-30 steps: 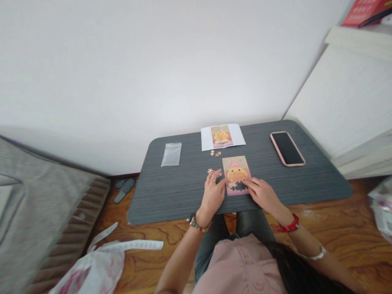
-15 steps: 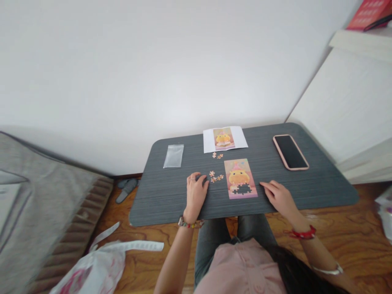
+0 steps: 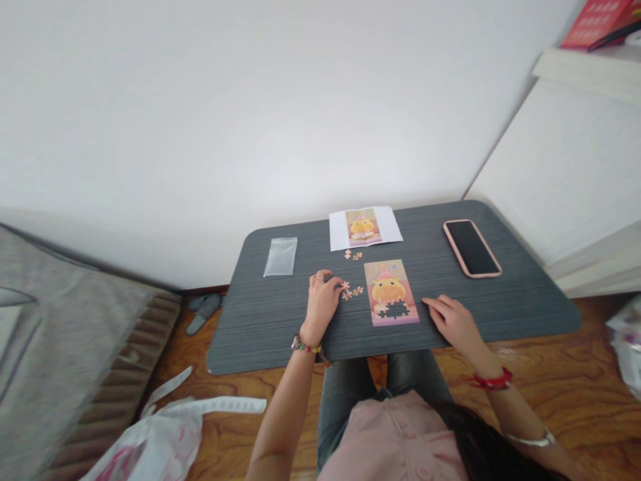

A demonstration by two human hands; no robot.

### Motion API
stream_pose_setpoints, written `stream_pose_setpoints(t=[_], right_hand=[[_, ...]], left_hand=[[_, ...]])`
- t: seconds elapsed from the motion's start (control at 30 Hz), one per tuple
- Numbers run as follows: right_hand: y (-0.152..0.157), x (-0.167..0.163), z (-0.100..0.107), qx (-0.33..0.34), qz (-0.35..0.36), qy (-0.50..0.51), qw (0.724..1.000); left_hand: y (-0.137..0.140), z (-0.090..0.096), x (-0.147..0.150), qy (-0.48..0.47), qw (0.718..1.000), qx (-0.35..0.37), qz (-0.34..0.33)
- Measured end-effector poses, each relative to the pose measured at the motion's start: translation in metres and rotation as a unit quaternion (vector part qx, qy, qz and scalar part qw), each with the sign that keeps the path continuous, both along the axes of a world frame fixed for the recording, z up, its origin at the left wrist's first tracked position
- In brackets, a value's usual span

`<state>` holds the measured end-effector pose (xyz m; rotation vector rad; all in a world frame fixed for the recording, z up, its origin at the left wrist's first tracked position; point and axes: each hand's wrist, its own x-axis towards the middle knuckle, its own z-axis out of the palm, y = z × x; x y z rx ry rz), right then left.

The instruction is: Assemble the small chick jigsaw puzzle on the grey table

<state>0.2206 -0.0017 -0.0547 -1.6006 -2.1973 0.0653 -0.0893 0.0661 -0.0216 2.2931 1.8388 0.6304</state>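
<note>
My left hand (image 3: 323, 300) rests on the dark grey table, fingers bent. Its thumb and index fingertips are at the edge of a small cluster of loose puzzle pieces (image 3: 356, 291), but I cannot make out a grip on any piece. Beside the cluster lies a jigsaw puzzle (image 3: 388, 284) of a yellow animal in a pink party hat, with a dark gap in its lower part. My right hand (image 3: 453, 322) lies just right of the puzzle, index finger stretched towards its edge, holding nothing. More loose pieces (image 3: 357, 256) lie above, below the printed reference sheet (image 3: 390, 224).
A clear plastic bag (image 3: 281, 256) lies at the table's left. To the right is a phone in a pink case (image 3: 473, 248). The table (image 3: 250, 321) stands against a white wall, with a white cabinet (image 3: 591, 167) beside it. Slippers (image 3: 203, 312) are on the floor.
My left hand has moved slightly up and right, bringing its fingertips to the loose pieces. My right hand stays put. The whole view has shifted a little.
</note>
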Motion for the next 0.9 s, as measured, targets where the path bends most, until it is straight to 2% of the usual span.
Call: stream_pose_setpoints(t=[0.17,0.43,0.67,0.9], right_hand=[[-0.001,-0.001,0.002,-0.003,-0.001,0.0,1.0],[-0.001,-0.002,0.001,0.002,-0.003,-0.004,1.0],[0.0,-0.004,0.001,0.005,0.0,-0.016,1.0],[0.004,-0.009,0.002,0.004,0.009,-0.011,1.0]], left_hand=[[-0.004,-0.001,-0.001,-0.004,1.0,-0.001,0.016],[-0.003,0.0,0.0,0.0,1.0,0.02,-0.011],[-0.022,0.004,0.006,0.001,1.0,0.004,-0.02],[-0.021,0.009,0.004,0.006,1.0,-0.006,-0.005]])
